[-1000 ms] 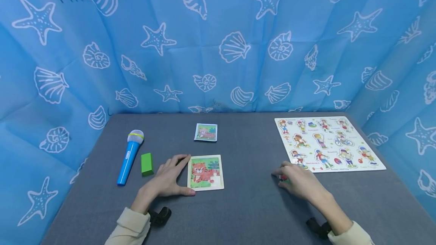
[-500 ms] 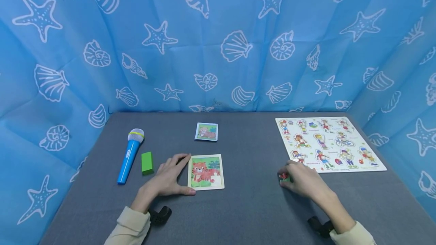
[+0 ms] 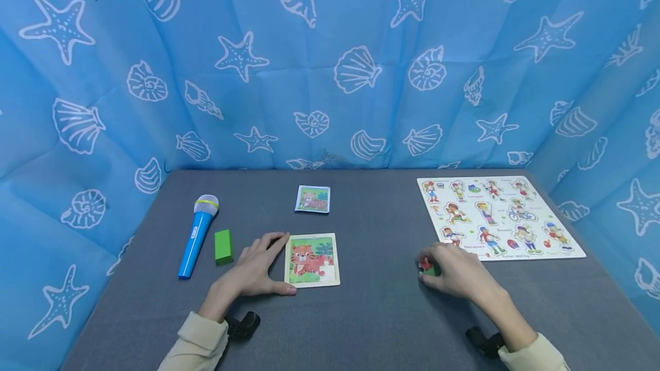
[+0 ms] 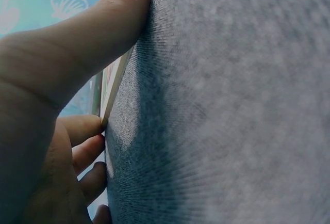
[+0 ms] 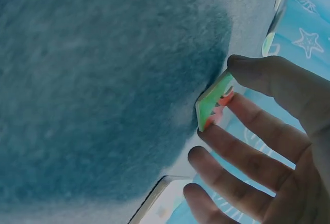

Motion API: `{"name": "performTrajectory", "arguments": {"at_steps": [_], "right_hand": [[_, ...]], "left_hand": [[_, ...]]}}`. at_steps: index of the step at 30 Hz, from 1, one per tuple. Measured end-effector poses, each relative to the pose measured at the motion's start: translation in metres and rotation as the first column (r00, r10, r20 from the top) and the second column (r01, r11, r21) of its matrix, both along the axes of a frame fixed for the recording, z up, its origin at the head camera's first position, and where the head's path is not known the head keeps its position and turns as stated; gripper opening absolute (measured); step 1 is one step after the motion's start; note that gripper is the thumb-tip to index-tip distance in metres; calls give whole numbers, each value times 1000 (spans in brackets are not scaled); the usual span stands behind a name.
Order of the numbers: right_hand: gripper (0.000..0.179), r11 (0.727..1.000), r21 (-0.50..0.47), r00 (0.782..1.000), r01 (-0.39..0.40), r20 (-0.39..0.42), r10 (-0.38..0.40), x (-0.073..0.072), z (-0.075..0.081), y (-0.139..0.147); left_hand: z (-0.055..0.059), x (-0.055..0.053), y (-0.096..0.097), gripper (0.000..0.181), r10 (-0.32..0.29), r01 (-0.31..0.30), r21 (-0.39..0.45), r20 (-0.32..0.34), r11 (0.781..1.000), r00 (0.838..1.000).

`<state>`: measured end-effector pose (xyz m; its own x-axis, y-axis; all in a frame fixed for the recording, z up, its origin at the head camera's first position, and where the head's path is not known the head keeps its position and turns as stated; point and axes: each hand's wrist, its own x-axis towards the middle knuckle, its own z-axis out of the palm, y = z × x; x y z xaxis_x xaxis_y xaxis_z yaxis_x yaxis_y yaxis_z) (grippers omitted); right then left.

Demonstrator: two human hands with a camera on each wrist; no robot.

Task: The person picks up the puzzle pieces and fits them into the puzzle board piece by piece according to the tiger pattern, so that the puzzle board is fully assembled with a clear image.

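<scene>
A square jigsaw puzzle in a pale wooden tray shows a tiger, with a bare pale patch at its lower right. My left hand spans its left side, the index finger at the upper left corner and the thumb at the lower left. In the left wrist view the fingertips meet the tray's thin edge. Right of the puzzle, low over the table, my right hand pinches a small puzzle piece. The right wrist view shows that green-and-red piece tilted between thumb and fingers.
Behind the puzzle lies a small tiger picture. A blue toy microphone and a green block are on the left. A white board with sports figures lies behind my right hand. A blue shell-print curtain closes off the back.
The right hand has drawn its fingers in around the puzzle piece, which shows more clearly between them and is tilted differently. The left hand stays in place at the tray.
</scene>
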<state>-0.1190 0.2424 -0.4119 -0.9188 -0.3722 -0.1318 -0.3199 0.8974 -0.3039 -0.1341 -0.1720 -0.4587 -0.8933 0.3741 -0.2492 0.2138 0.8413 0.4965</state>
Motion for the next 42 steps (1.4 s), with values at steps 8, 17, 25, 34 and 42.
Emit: {"name": "performTrajectory", "arguments": {"at_steps": [8, 17, 25, 34, 42], "right_hand": [[26, 997, -33, 989, -71, -133, 66, -1, 7, -15], [25, 981, -95, 964, -170, -221, 146, -5, 14, -48], [24, 961, -128, 953, -244, -217, 212, -9, 17, -77], [27, 948, -120, 948, -294, -167, 272, -14, 11, -116], [27, 935, -104, 938, -338, -124, 325, -17, 2, -146]], "left_hand": [[1, 0, -1, 120, 2, -2, 4, -11, 1000, 1000], [-1, 0, -1, 120, 3, -2, 7, -12, 1000, 1000], [-3, 0, -1, 119, 4, -4, -2, -14, 1000, 1000], [-1, 0, 0, 119, 3, -3, 15, -14, 1000, 1000], [0, 1, 0, 118, 5, -5, 16, -4, 1000, 1000]]}}
